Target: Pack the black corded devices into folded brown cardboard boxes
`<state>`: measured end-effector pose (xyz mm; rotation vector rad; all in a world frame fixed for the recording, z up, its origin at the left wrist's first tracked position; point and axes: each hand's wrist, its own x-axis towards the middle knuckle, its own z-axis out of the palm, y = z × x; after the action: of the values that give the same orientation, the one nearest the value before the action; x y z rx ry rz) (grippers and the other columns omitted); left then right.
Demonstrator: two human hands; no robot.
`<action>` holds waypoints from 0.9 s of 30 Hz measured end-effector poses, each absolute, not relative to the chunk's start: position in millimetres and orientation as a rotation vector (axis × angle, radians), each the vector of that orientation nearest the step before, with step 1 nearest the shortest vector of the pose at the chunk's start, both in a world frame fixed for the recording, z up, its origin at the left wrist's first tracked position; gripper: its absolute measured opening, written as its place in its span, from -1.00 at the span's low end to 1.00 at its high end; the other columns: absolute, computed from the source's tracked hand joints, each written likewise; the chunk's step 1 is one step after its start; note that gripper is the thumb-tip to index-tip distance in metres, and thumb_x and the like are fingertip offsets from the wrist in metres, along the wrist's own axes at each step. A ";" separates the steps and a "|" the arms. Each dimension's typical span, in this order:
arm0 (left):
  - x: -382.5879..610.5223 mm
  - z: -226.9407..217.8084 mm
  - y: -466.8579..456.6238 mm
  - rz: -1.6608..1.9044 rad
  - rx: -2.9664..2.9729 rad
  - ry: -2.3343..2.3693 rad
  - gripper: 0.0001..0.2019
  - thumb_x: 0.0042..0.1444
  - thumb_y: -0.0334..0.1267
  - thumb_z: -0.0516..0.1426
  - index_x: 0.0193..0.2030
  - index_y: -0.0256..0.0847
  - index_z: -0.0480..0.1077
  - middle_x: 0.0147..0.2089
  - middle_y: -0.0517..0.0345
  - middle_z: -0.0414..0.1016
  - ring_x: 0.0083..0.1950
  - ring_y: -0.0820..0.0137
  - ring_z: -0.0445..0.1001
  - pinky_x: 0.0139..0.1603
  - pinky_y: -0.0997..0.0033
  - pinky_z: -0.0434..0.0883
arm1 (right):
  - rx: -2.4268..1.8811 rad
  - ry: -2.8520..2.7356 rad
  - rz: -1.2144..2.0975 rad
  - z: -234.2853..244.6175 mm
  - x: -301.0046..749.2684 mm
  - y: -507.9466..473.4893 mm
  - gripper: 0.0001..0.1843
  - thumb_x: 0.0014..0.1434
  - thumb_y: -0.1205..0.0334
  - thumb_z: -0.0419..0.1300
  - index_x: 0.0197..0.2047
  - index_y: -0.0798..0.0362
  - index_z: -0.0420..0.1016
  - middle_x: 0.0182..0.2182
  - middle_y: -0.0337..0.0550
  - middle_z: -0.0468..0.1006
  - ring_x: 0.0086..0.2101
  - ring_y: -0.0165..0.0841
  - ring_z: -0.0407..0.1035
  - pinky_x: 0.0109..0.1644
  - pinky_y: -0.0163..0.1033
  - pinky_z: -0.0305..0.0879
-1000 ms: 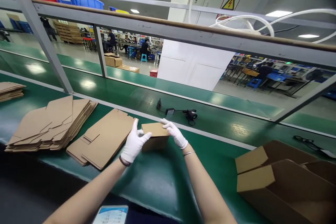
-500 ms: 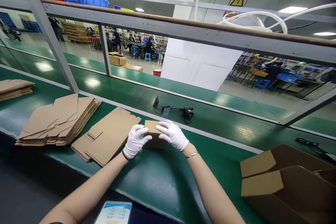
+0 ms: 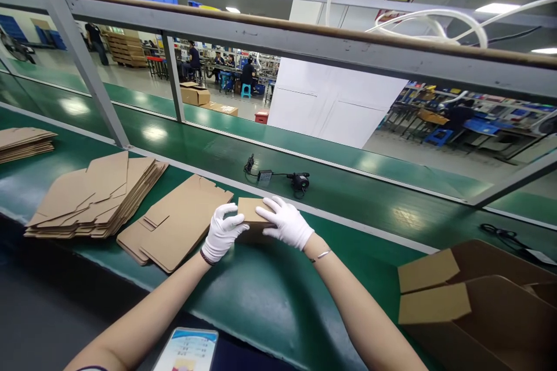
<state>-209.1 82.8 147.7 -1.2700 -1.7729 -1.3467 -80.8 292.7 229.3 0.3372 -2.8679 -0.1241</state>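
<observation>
The 2 hands wear white gloves and are clamped on a small box (image 3: 249, 210) between them. The left hand (image 3: 221, 234) grips the left end, its thumb near the front corner; the right hand (image 3: 288, 225) lays its fingers over the top at the right end. The box sits near the far edge of the green counter (image 3: 248, 295), its top lit and its front in shadow. A bracelet (image 3: 206, 257) circles the left wrist, a bangle (image 3: 324, 254) the right.

Just left of the left hand lie flat cartons (image 3: 183, 217), overlapping a little askew. Farther left is a taller stack (image 3: 82, 197), and at the far left edge a 3rd pile (image 3: 24, 142). At the lower right stand 2 open cartons (image 3: 452, 301), side by side and well apart from the right hand.

Beyond the pale strip (image 3: 369, 225), on the green belt (image 3: 209, 151), lie a black adapter (image 3: 265, 175) and a black device (image 3: 300, 181), joined by a cord. A black cable (image 3: 500, 232) lies at the right
</observation>
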 end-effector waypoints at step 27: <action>-274.4 182.3 110.9 -0.269 -0.991 -2.990 -0.68 0.17 -0.21 0.09 0.04 -0.25 0.37 0.12 -0.23 0.36 0.17 -0.06 0.25 0.10 -0.23 0.18 | -0.928 -2.778 -0.430 234.1 -59.2 458.8 -0.31 0.10 0.41 0.07 0.30 0.12 0.05 0.19 0.17 0.20 0.13 -0.05 0.09 0.10 -0.02 0.07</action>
<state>-274.4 110.9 182.3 -0.9906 -2.9897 -0.2694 -59.2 458.8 234.1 -0.9285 -2.7781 -0.4300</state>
